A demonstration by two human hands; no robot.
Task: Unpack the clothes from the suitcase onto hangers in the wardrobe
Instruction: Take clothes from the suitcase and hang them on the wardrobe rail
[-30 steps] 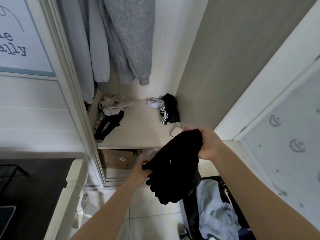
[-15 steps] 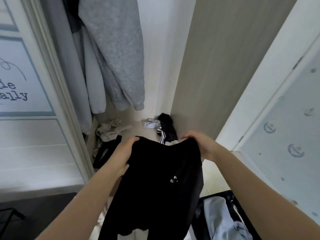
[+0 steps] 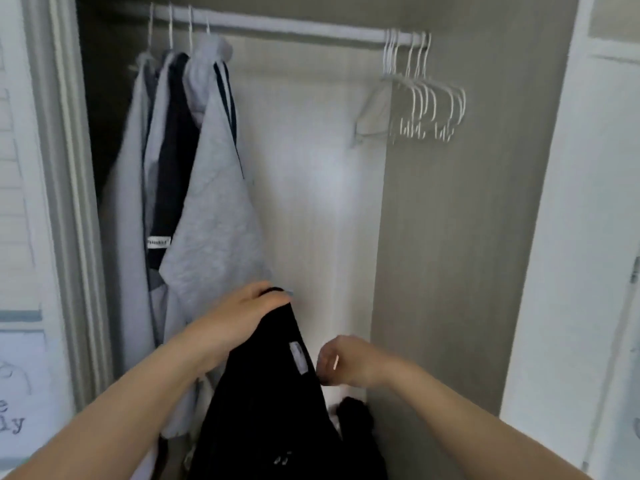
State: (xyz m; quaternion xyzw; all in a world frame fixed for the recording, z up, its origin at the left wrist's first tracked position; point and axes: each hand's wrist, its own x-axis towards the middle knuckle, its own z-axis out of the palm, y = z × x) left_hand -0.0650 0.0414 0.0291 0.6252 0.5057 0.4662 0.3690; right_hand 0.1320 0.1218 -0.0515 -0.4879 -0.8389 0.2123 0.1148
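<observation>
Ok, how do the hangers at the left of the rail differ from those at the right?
The left hangers carry grey and dark clothes; the right hangers are bare. The left hangers sit slightly spread; the right hangers are bunched tight. Both are white, on the same rail.

Poster (image 3: 20, 393) shows "ly"; white label (image 3: 158, 242) on hanging garment (image 3: 175, 150) seems too blurred.

Bare from wrist to frame edge: left forearm (image 3: 131, 403), right forearm (image 3: 467, 420). On left grip (image 3: 242, 317), one nail appears pale blue; blurred.
</observation>
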